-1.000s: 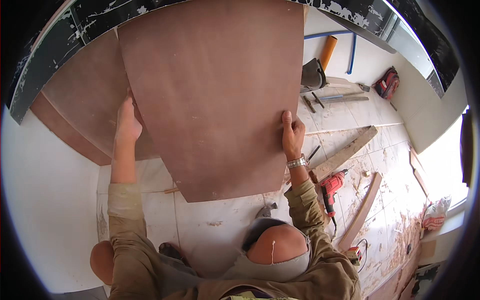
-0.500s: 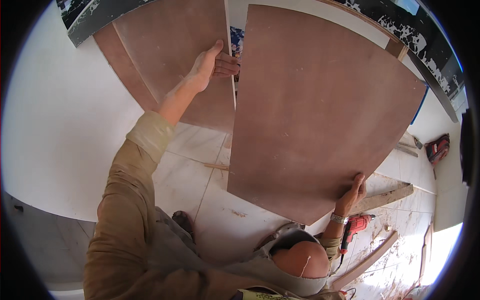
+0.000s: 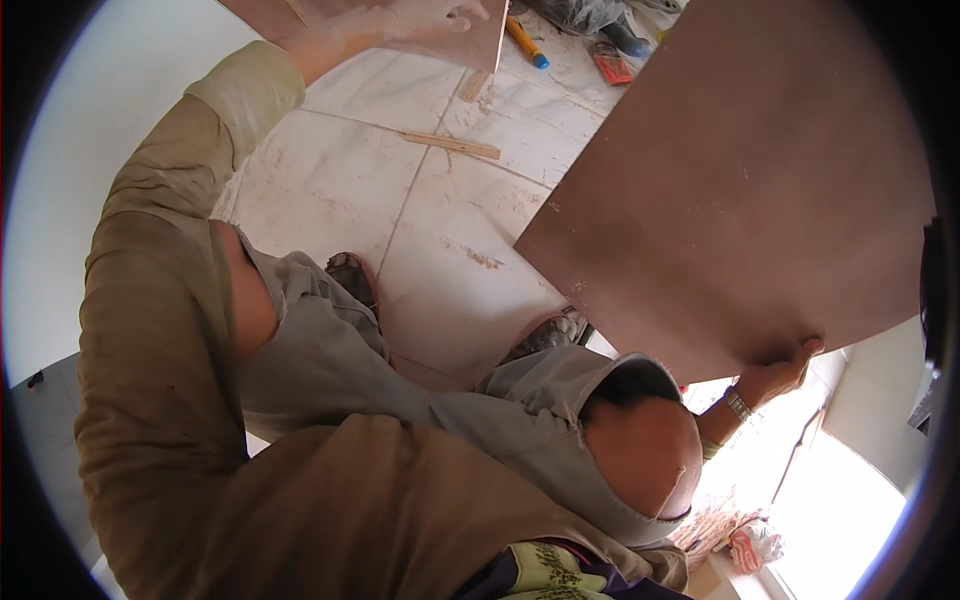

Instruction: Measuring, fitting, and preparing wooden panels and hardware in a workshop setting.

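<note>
A large flat brown wooden panel (image 3: pixel 740 190) is tilted at the right. My right hand (image 3: pixel 782 376), with a metal watch at the wrist, grips its lower edge, thumb on the face and fingers hidden behind. At the upper left, my left hand (image 3: pixel 440 22) is slightly blurred, its fingers apart in front of a second brown panel (image 3: pixel 485 45). It holds nothing that I can see; whether it touches that panel I cannot tell.
Loose wood strips (image 3: pixel 452 145) lie on the dusty tiled floor (image 3: pixel 350 185). Farther back are an orange tube with a blue end (image 3: pixel 527 43), a red item (image 3: pixel 611 64) and clear plastic (image 3: pixel 580 15). A white wall (image 3: pixel 100 170) stands at left; bright light enters lower right.
The large panel has swung to the right and turned with my right hand on it, widening the gap between the panels. My view has shifted down, and my left hand sits higher in it.
</note>
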### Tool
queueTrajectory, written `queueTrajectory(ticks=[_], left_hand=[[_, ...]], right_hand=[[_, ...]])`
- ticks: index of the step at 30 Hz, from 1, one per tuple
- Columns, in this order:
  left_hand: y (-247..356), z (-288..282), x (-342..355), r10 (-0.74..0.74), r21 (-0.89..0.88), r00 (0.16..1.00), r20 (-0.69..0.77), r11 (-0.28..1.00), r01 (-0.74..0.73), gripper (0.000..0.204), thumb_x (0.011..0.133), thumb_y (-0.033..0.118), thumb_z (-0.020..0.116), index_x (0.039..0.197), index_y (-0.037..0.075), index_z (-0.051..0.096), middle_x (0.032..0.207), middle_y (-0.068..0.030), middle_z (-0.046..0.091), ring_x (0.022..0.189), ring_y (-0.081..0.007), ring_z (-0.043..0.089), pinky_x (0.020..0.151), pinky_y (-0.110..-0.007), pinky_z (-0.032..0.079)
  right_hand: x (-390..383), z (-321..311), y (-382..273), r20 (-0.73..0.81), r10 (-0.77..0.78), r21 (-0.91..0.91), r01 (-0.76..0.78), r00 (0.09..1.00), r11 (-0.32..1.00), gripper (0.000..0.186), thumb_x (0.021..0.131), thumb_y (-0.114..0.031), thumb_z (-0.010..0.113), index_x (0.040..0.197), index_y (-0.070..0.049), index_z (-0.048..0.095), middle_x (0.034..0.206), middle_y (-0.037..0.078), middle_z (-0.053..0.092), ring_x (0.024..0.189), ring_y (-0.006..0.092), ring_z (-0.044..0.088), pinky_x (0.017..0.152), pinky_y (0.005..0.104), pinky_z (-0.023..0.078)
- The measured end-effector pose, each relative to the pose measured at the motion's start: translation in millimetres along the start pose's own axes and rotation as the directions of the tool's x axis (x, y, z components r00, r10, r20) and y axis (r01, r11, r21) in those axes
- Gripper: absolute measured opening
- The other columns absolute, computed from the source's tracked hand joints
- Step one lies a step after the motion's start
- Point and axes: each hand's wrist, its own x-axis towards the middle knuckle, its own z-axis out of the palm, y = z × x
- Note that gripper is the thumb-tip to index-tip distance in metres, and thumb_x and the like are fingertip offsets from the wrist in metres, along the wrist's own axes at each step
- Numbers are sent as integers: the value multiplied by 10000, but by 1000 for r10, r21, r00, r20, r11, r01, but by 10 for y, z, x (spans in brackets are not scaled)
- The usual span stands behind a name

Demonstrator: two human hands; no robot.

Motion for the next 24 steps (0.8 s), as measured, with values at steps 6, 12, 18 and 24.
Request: queueTrajectory(ticks=[6,12,18,24], left_hand=[[268,1334,-688,15,174,896,444,979,-102,345,854,191,689,1186,96,683,1116,-166,617,1068,-353,617,921,-446,499],[381,1691,-643,32,150,876,480,982,-118,448,834,193,724,1264,109,633,1082,-165,592,1080,-342,599,925,-451,486],[714,1967,-83,118,-88,912,392,992,-90,408,876,132,622,1281,91,609,1073,-162,645,995,-370,646,870,-460,524],[1593,2571,932,621,165,778,95,761,-627,277,794,44,711,1059,121,692,1049,-7,631,992,-158,598,867,-294,534]], right_hand=[[-91,-815,196,-168,75,122,-55,983,991,678,971,-503,601,1316,79,562,1343,221,553,1175,324,582,969,470,514],[-197,-1110,282,-236,152,215,-101,960,971,686,987,-533,555,1350,48,525,1391,182,516,1250,294,530,1030,456,467],[-265,-1303,363,-295,129,154,-86,947,984,688,1003,-566,506,1329,38,543,1358,174,545,1225,256,550,994,422,486],[-314,-1286,358,-295,131,172,-83,946,982,667,1006,-563,497,1382,-12,502,1389,137,531,1259,250,522,1033,416,458]])
